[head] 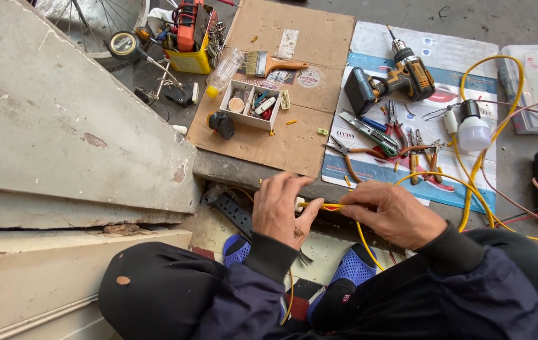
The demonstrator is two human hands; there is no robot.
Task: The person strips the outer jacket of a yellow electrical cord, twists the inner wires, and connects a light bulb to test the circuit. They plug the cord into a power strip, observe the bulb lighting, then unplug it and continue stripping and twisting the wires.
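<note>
Both hands are working close together over my knees, and I have the yellow cable (470,208) stretched between them. My left hand (279,211) has its fingers curled narrow around a small white plug-like fitting (300,203), thumb and forefinger pinched on it, while my right hand (390,213) grips the cable just beside it, fingers closed tight on the sheath with a short run of yellow and a bit of red showing between the two hands. From there the cable loops down past my right wrist and away to the right, up toward a white bulb in its holder (472,129) lying on the printed sheet (451,50). Pliers and cutters (407,151) sit on that sheet just beyond my hands, with a cordless drill (395,82) farther back; a black power strip (234,213) lies just left of my left hand, and a small box of parts (253,104) rests on the cardboard (294,145). To do this joining well, I judge I should keep the right hand close to the cable end so it stays stiff, hold the fitting square rather than tilted, and feed the conductors straight in without letting strands splay; whether the ends are stripped I cannot tell, as my fingers cover them
</note>
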